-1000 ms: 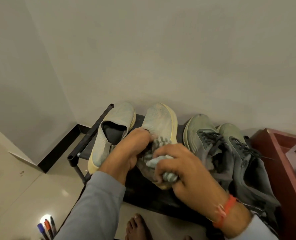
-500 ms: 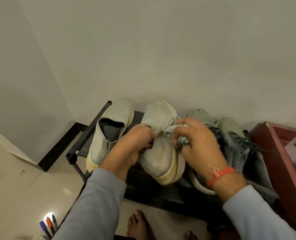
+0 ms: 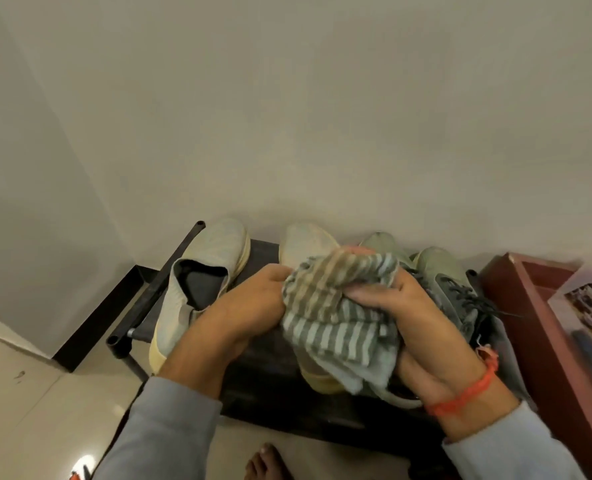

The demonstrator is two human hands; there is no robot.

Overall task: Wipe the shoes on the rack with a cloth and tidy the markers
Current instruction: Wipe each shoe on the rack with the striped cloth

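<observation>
The cloth [image 3: 336,327] is soft woven fabric, striped grey and pale, rumpled and matt. The pale slip-on shoe [image 3: 204,282] looks like knit textile with a rubbery yellowish sole. The grey-green sneakers [image 3: 450,285] are matt fabric with cord laces. The rack [image 3: 149,299] is dark metal tubing, dull finish. Floor tiles [image 3: 28,410] are glossy, and the wall [image 3: 287,116] is flat matt paint.
</observation>
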